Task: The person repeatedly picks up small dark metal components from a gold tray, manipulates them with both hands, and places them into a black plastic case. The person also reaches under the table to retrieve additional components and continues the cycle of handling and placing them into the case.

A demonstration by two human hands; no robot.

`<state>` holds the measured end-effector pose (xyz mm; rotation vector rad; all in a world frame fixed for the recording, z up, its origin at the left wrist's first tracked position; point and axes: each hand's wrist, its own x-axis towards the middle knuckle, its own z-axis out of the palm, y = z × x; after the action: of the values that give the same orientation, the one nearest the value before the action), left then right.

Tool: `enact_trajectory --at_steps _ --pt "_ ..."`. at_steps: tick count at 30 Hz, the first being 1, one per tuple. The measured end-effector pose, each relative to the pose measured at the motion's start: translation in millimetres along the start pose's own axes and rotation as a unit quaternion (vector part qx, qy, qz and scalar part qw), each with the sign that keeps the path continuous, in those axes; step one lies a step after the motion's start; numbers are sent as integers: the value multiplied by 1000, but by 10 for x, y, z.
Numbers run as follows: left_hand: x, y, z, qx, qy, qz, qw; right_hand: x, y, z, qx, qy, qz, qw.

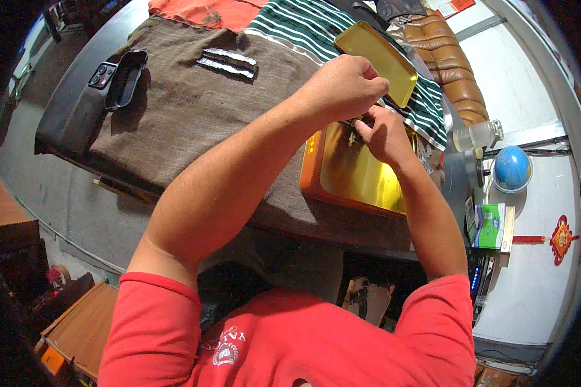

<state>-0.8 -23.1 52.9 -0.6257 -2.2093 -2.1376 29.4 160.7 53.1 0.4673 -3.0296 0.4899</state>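
An orange box with a shiny gold inside (348,177) lies open on a brown cloth (193,109) on the table. Its gold lid (377,61) lies just beyond it on a green striped cloth (303,26). My left hand (345,87) is closed in a fist above the box's far edge. My right hand (384,135) is right beside it over the box, fingers pinched on a small dark thing that sits between the two hands. What that small thing is stays too hidden to tell.
Two silver foil strips (229,62) lie on the brown cloth. A dark case (126,77) and a phone (101,75) sit at the far left. A plastic bottle (474,135), a blue globe (512,169) and a green box (489,226) stand at the right.
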Motion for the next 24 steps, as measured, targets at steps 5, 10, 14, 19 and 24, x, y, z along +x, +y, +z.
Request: enact_trajectory --at_steps 5,10,14,19,24 --pt "9 -21 17 10 8 14 1000 -16 -18 9 33 6 -14 999" --pt "21 -37 10 15 1 15 1000 -10 0 42 -10 28 -17 999" --pt "13 -24 -6 22 1 15 1000 -23 36 35 -20 23 -13 999" --pt "-2 -3 -7 36 1 16 999 -106 77 25 30 10 17 999" --pt "-14 5 6 21 -3 -3 1000 -171 179 14 16 6 26 1000"
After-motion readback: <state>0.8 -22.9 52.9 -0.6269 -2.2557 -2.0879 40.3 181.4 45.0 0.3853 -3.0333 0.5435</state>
